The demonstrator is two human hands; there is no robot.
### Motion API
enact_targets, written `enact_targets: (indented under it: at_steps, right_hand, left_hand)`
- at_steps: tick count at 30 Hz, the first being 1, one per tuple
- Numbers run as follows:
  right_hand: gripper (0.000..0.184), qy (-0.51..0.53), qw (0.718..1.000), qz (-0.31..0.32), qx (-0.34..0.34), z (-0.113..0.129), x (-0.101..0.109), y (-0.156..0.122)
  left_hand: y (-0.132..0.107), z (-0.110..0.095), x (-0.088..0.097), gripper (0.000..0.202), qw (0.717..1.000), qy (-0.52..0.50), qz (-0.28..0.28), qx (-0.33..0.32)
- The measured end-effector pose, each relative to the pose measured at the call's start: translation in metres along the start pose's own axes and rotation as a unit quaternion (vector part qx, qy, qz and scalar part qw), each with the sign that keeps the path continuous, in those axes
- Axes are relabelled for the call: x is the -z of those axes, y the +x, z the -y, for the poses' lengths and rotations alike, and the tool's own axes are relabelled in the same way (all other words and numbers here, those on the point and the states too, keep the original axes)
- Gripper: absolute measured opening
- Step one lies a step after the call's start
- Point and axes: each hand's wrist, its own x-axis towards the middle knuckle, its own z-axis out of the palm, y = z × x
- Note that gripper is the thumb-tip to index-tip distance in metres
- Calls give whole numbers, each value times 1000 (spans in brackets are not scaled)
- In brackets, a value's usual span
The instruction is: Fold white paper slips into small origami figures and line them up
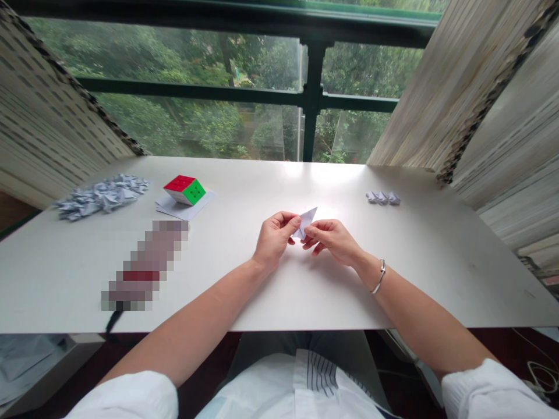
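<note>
While left hand [272,237], right hand [334,240] pinch, paper [308,217] between.

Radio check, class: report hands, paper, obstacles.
Left hand and right hand: both pinching folded paper. Paper: pointed tip showing. Cube: off left, clear of hands.

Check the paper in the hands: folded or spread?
Folded: the paper shows as a small, sharp-pointed shape, pinched by the left hand and right hand. Cannot tell how many folds.
</note>
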Motion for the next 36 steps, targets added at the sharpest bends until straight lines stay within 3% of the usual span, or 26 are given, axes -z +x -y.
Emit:
enact_targets:
  at_steps: [17, 24, 36]
  right_hand:
    - [47, -28, 999, -37, 26, -1, -1, 2]
    - [41, 41, 998, 49, -21, 3, 9, -2]
    - [42, -7, 1000, 18, 2, 3, 1, -3]
  left_hand:
    - [-1, -3, -1, 44, 999, -28, 5, 20]
    - [0, -5, 2, 43, 999, -34, 9, 3]
    - [-1, -3, -1, 39, 999, -36, -14, -18]
